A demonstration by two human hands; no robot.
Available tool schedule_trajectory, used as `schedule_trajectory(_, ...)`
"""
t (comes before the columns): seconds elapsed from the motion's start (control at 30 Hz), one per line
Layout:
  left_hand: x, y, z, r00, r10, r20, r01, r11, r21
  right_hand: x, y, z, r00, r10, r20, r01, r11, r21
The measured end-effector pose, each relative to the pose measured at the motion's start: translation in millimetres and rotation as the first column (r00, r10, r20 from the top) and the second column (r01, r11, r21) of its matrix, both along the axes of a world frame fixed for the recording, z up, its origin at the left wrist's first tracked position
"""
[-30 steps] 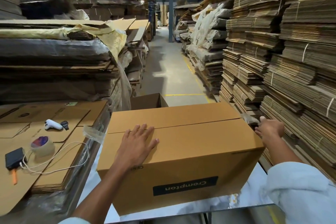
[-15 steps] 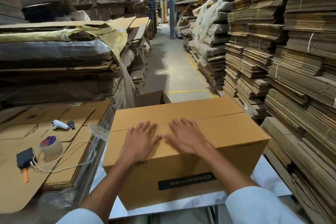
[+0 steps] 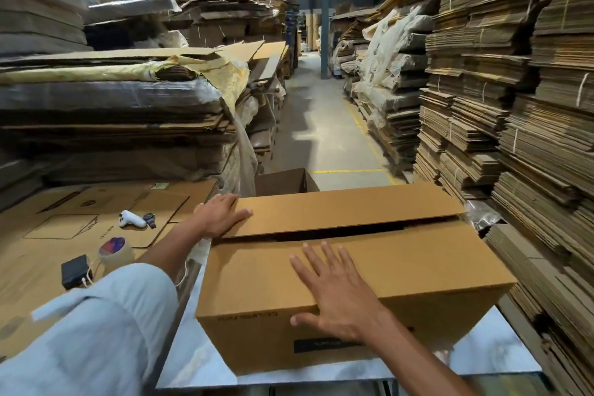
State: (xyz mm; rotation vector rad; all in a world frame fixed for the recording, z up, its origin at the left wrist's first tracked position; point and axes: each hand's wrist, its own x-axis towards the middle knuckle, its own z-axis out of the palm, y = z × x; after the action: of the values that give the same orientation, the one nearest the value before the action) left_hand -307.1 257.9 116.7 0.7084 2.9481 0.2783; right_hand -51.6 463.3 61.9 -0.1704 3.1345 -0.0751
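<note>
Cardboard box [image 3: 257, 341] sits at the lower centre of the frame on a white tabletop [image 3: 199, 363], with its dark printed label facing the camera. Its two top flaps are folded down but do not meet, and a dark slit shows between them. The left hand [image 3: 221, 215] rests on the left end of the far flap [image 3: 347, 206], with its fingers straight and lying over the edge, gripping nothing. The right hand [image 3: 334, 292] lies flat on the near flap [image 3: 434, 267], fingers spread apart and palm down, with the thumb at the box's front edge.

At lower left, on flattened cardboard sheets [image 3: 64, 225], lie a tape roll [image 3: 115, 251], a white handheld device [image 3: 131, 219] and a small black unit [image 3: 75, 270] with a white cord. An open brown carton [image 3: 283, 180] stands just behind the box. Tied cardboard stacks [image 3: 514, 106] fill the right side.
</note>
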Motion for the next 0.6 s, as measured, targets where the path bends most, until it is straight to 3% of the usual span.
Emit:
schedule_trajectory(0.17,4,2,-13,0.995,0.048,0.085,-0.048,0.999,-0.008,-4,16,4,0.998,0.053,-0.021,-0.054,0.998,-0.031)
schedule_trajectory(0.23,12,-2,-22,0.995,0.080,0.063,-0.078,0.997,-0.022,-4,31,3,0.994,0.037,-0.107,-0.041,0.998,-0.038)
schedule_trajectory(0.37,56,-5,-18,0.998,0.066,-0.008,-0.065,0.995,0.077,-7,79,-4,0.914,-0.248,-0.321,0.245,0.968,-0.050)
schedule_trajectory(0.5,116,8,-13,0.992,-0.073,-0.102,0.064,0.995,-0.082,-17,107,11,0.806,-0.555,-0.204,0.430,0.787,-0.442)
schedule_trajectory(0.6,149,19,-18,0.982,-0.067,-0.177,0.059,0.997,-0.049,-17,121,22,0.831,-0.554,-0.055,0.455,0.733,-0.506)
